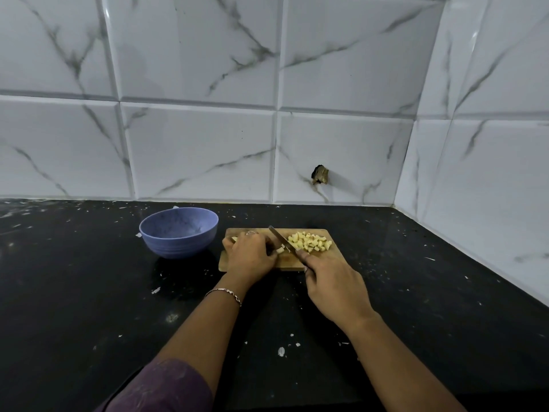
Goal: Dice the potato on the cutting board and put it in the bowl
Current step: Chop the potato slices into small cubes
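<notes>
A wooden cutting board (297,261) lies on the black counter. A pile of yellow potato dice (310,241) sits on its right half. My left hand (251,255) is curled over a remaining potato piece (279,250) at the board's left, mostly hiding it. My right hand (329,281) grips the handle of a knife (283,239), whose blade slants across the board just right of my left fingers. An empty blue bowl (178,231) stands to the left of the board.
The black counter (89,292) is flecked with small white scraps. White marble-look tiled walls rise behind and to the right, meeting in a corner. A dark broken hole (320,174) shows in the back wall above the board.
</notes>
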The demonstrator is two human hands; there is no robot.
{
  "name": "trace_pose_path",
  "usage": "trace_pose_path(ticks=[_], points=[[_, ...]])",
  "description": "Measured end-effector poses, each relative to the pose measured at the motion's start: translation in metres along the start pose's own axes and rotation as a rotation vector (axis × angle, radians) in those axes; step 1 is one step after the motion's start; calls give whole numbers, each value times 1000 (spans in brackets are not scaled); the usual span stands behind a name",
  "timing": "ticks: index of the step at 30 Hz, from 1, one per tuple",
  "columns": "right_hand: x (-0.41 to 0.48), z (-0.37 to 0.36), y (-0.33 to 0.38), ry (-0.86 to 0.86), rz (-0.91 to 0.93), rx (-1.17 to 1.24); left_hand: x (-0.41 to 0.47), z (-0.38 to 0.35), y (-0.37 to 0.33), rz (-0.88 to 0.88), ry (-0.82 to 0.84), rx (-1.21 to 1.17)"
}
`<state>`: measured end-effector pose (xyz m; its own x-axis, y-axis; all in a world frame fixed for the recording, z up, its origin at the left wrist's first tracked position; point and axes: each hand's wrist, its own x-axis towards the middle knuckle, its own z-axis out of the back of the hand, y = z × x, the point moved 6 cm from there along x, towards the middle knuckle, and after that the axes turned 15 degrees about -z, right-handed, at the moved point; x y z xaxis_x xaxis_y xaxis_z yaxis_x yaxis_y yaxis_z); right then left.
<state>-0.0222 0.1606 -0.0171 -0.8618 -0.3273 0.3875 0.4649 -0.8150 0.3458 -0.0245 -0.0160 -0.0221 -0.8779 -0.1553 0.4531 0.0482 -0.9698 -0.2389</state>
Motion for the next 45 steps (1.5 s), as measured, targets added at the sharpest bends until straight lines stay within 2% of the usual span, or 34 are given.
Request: trace_pose_path(ticks=[8,20,31,45], points=[[1,-8,2,54,24,32,2,-5,3,22,-2,24],[-4,-15,13,44,111,-68,-1,-3,3,60,-28,10],[-3,2,-2,46,-54,16,-6,0,4,70,-9,-2],[-39,0,3,112,-70,57,-9,1,2,68,3,62]])
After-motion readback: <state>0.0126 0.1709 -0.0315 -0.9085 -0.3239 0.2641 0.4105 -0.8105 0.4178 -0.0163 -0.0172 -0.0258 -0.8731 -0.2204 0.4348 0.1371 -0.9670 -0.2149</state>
